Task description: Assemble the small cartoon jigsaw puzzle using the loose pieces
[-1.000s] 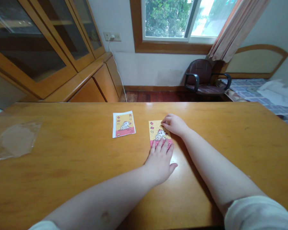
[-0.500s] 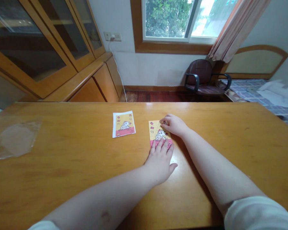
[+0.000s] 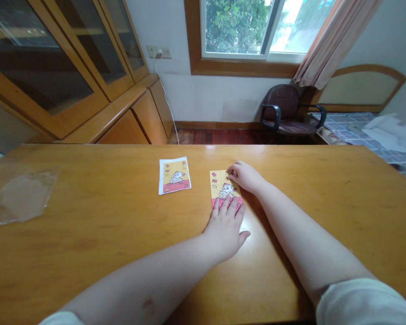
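Note:
A small jigsaw puzzle [image 3: 219,184] lies upright to me on the table, yellow above and pink below, with a white cartoon animal in a red hat. My left hand [image 3: 226,228] rests flat, fingers spread over its pink lower part and thumb out to the right. At the puzzle's upper right corner is my right hand [image 3: 245,175], thumb and fingers pinched together. It covers that corner, and whatever sits between the fingertips is too small to make out. To the left lies a white-bordered picture sheet [image 3: 176,177] with the same design.
A crumpled clear plastic bag [image 3: 23,196] lies at the left of the wooden table [image 3: 104,225]. Beyond the far edge stand a glass-door cabinet [image 3: 98,67], an office chair [image 3: 284,108] and a bed [image 3: 352,128]. A white cord [image 3: 165,97] hangs from the wall socket.
The fingertips of my right hand have shifted very slightly to the right at the puzzle's upper corner. My left hand, the puzzle and the picture sheet stay where they were.

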### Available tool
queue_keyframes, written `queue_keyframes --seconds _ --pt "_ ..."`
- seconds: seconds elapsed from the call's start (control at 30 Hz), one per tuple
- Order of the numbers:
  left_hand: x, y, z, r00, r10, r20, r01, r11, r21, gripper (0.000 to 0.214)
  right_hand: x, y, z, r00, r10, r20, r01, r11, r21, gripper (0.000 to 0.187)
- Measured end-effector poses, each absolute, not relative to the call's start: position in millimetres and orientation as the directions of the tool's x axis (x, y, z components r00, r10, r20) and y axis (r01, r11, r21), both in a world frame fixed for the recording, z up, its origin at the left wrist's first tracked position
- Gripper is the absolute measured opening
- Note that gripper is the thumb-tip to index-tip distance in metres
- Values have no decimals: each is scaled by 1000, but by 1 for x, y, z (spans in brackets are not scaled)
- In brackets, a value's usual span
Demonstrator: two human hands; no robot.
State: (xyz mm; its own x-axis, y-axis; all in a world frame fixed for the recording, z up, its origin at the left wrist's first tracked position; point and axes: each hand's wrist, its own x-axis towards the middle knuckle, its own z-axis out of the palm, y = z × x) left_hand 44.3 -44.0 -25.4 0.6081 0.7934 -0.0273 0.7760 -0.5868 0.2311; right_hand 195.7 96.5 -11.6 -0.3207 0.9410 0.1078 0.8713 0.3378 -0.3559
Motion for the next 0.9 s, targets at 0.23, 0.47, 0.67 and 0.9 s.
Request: queue_keyframes --seconds 0.23,0.47,0.67,0.9 --pt "43 -44 -22 614 789 -26 771 -593 234 72 194 94 -8 -290 949 126 824 314 -472 12" --pt "44 -44 -22 615 788 -28 771 -595 227 72 195 91 -5 -238 971 30 730 199 -654 11" --pt "44 -43 -23 613 789 -33 773 -591 230 72 203 98 -11 -140 982 127 650 188 -737 12" --pt "43 -44 -18 612 790 -47 775 -587 235 71 207 101 -13 -213 957 199 737 291 -610 24"
